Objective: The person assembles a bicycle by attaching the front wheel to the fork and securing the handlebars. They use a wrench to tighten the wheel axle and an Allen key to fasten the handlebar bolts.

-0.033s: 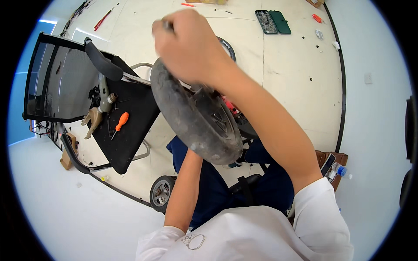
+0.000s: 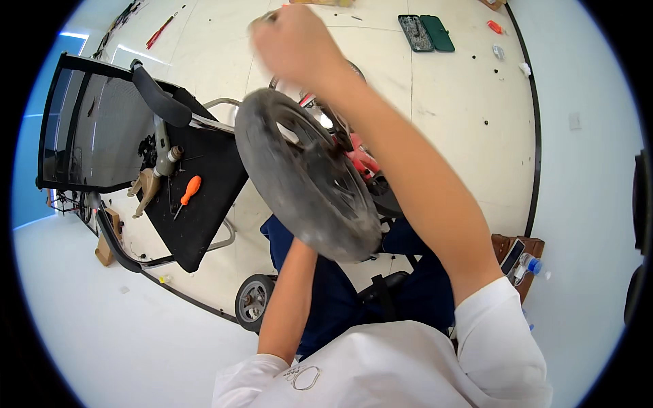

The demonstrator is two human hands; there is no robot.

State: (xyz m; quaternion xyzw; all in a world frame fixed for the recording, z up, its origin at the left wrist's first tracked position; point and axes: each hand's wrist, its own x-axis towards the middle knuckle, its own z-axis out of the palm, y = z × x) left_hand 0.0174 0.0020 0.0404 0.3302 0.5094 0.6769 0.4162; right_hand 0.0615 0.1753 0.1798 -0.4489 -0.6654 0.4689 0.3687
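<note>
A dusty, black-tyred wheel [image 2: 275, 170] is tilted in front of my lap, its tread smeared by motion. My left forearm [image 2: 292, 296] runs up behind the tyre, which hides that hand and its fingers. My right hand [image 2: 299, 51] is raised above the wheel's upper end, apart from the tyre. Its fingers are curled closed; a small dark bit shows at the thumb side, too blurred to name. Behind the wheel, red and black parts [image 2: 364, 160] show partly.
At left, a black chair [image 2: 197, 234] bears an orange-handled screwdriver [image 2: 192, 187] and a grey-beige metal fork [image 2: 163, 160]. A second wheel [image 2: 253, 302] stands left of my legs. An open green case [image 2: 435, 34] lies on the far floor. At right are a phone [image 2: 512, 257] and a bottle [image 2: 530, 264].
My right hand has moved up and slightly right, away from the tyre. The wheel looks turned and more blurred, and more of the red parts behind it shows.
</note>
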